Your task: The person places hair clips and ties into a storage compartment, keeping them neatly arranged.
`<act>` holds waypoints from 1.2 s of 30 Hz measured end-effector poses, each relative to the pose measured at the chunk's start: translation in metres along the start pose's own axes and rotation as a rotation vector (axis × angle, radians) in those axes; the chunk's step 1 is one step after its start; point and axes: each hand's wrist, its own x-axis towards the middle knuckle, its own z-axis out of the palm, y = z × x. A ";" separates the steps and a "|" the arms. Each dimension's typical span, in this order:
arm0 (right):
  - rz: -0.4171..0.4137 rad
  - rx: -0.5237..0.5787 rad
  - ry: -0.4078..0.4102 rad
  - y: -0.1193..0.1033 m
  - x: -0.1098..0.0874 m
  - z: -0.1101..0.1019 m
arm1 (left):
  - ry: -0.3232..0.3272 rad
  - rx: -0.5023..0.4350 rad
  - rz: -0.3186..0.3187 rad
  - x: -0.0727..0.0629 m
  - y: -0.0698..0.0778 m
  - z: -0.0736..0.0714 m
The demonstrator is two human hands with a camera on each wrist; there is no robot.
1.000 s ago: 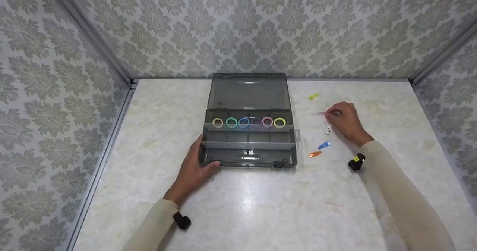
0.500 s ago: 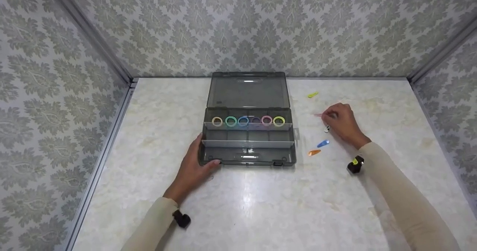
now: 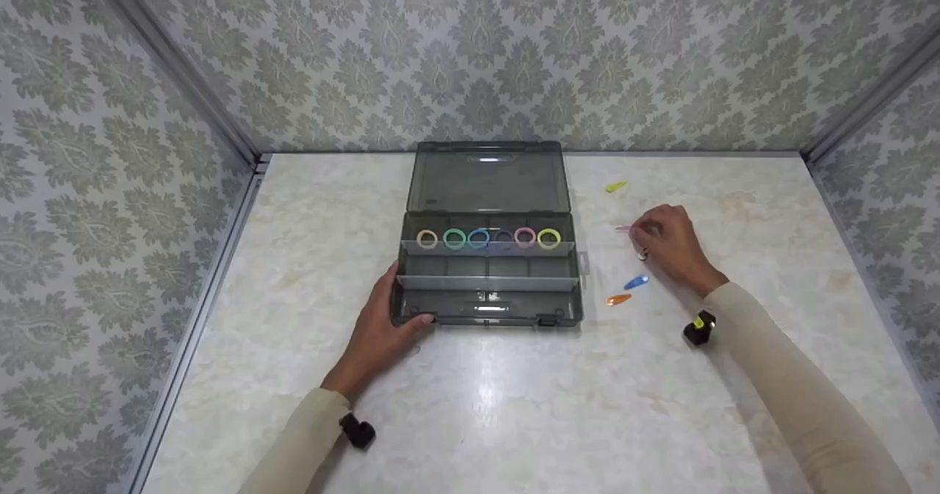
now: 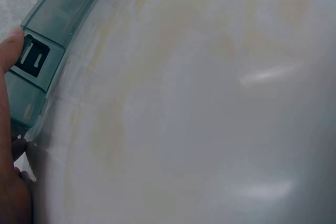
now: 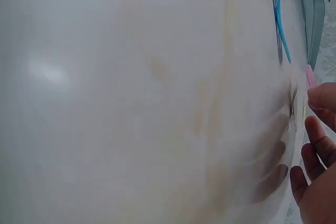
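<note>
My left hand (image 3: 382, 332) grips the front left corner of a grey see-through compartment box (image 3: 488, 321), thumb over its front edge. In the left wrist view the thumb rests by the box's latch (image 4: 32, 56). To the box's right, my right hand (image 3: 668, 241) pinches a pink hair clip (image 3: 623, 228) between thumb and finger; the clip (image 5: 310, 74) also shows in the right wrist view. Under that hand a white clip (image 3: 642, 254) is partly hidden. Nearby lie a blue hair clip (image 3: 636, 282), an orange one (image 3: 618, 299) and a yellow one (image 3: 615, 186).
The box lid (image 3: 488, 178) stands folded back toward the patterned wall (image 3: 470, 61). Several coloured rings (image 3: 455, 239) line up in the rear row of the box, behind a clear divider (image 3: 488, 282) pair. The marbled table (image 3: 485, 406) meets side walls at left and right.
My right hand has shifted slightly left and nearer with the pink hair clip, covering more of the white clip. My left hand stays on the box corner.
</note>
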 end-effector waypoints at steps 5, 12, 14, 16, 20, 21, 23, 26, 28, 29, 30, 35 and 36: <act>-0.015 0.002 0.000 -0.004 -0.001 0.001 | 0.006 0.002 0.004 0.000 0.000 0.001; -0.040 0.025 0.013 -0.015 -0.002 0.003 | 0.001 0.005 0.000 0.001 -0.001 0.000; -0.040 0.032 0.015 -0.018 -0.003 0.004 | 0.000 0.004 -0.004 0.001 -0.001 0.000; -0.043 0.042 0.014 -0.020 -0.003 0.005 | 0.000 0.000 -0.003 0.001 -0.001 0.000; -0.068 0.041 0.013 -0.025 -0.005 0.005 | -0.004 -0.006 0.002 0.000 -0.001 0.000; -0.076 0.040 0.014 -0.026 -0.005 0.005 | -0.005 -0.009 0.004 0.000 -0.001 0.000; -0.088 0.038 0.018 -0.030 -0.004 0.006 | -0.007 -0.011 0.001 -0.001 -0.001 -0.001; -0.111 0.045 0.030 -0.034 -0.004 0.006 | -0.009 -0.014 -0.007 -0.001 -0.002 0.000; -0.130 0.052 0.041 -0.037 -0.005 0.006 | -0.010 -0.011 -0.011 -0.001 -0.002 0.000; -0.138 0.055 0.045 -0.039 -0.005 0.006 | -0.011 -0.010 -0.011 -0.001 -0.001 0.000; -0.146 0.057 0.050 -0.041 -0.005 0.006 | -0.012 -0.010 -0.011 -0.001 -0.001 0.000; -0.163 0.066 0.054 -0.050 -0.005 0.007 | -0.011 -0.008 -0.008 -0.001 0.000 0.000; -0.168 0.066 0.054 -0.051 -0.005 0.007 | -0.011 -0.010 -0.006 -0.001 0.000 0.000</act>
